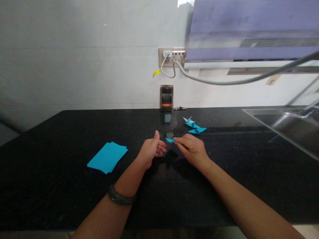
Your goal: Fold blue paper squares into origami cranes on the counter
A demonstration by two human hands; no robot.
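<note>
A small folded piece of blue paper (169, 140) is pinched between the thumb and fingers of my right hand (191, 147), above the dark countertop. My left hand (152, 149) is just to the left of it, thumb raised and fingers apart, holding nothing. A small gap separates its fingertips from the paper. Beyond my right hand, several folded blue paper cranes (197, 128) sit close together on the counter. To the left of my left hand lies a loose stack of flat blue paper sheets (107, 157).
The black countertop (62, 199) runs back to a tiled wall. A phone-like device (166, 98) leans there, with a beaded string (179, 108) beside it. A sink (289, 126) is set in at the right. A grey cable (224, 82) hangs from the wall socket (161, 59).
</note>
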